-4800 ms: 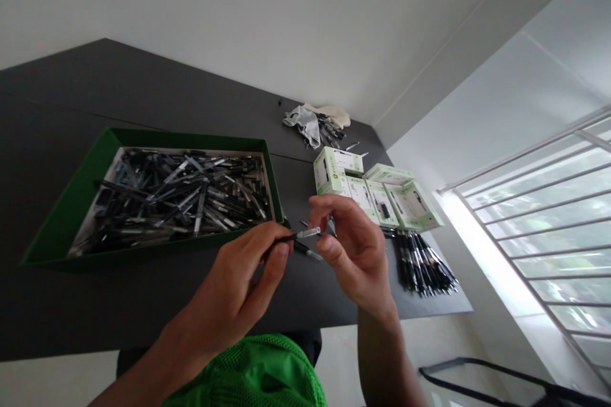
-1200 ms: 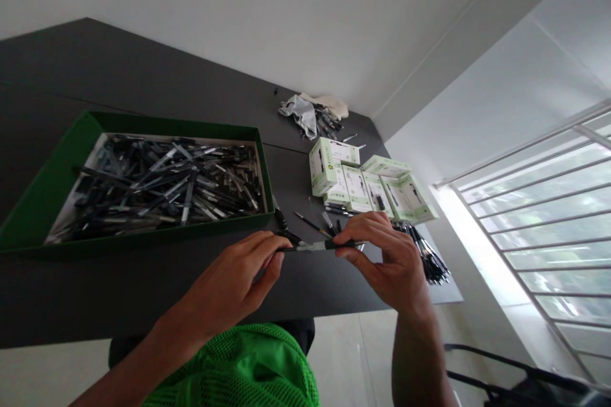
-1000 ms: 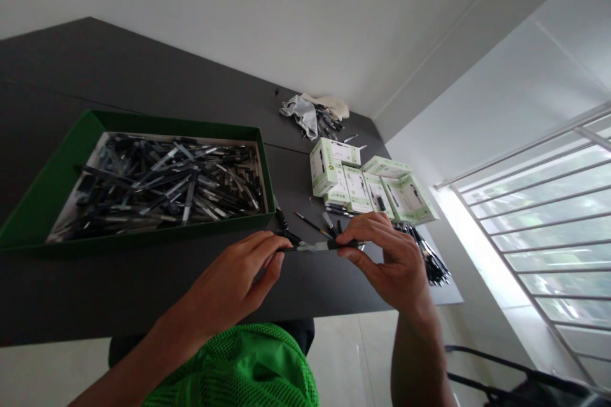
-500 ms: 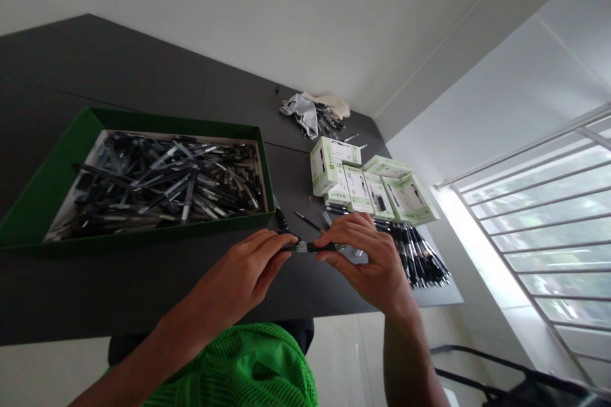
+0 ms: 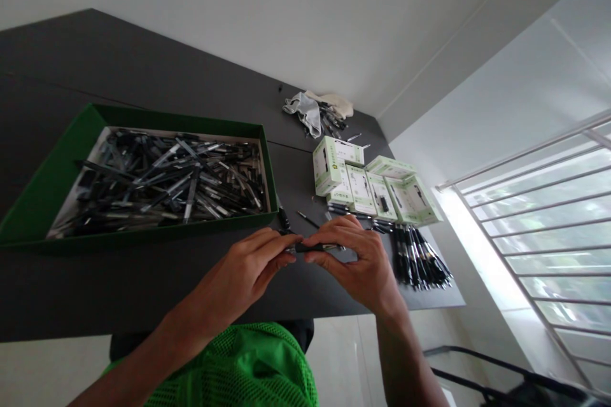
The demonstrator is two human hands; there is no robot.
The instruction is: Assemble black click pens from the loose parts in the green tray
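A pen (image 5: 308,247) with a black grip is held level between my two hands, above the table's front part. My left hand (image 5: 260,261) pinches its left end between thumb and fingers. Around the right part of the grip, my right hand (image 5: 353,254) closes with thumb and forefinger, and the metallic tip sticks out under its palm. Just beyond my hands, a black pen (image 5: 284,219) and a thin refill-like stick (image 5: 308,219) lie on the table. To the left stands a green box (image 5: 191,227) heaped with loose black and clear pens (image 5: 176,172).
Open white-and-green cartons (image 5: 363,187) stand on the right of the dark table (image 5: 143,292). A fanned row of pens (image 5: 420,257) lies in front of them near the right edge. Behind are gloves (image 5: 305,112) with more pens. A barred window (image 5: 548,235) is at the right.
My right hand has moved left toward my left hand, so the pale middle part of the pen has closed up and less of it shows. The camera view shifted slightly.
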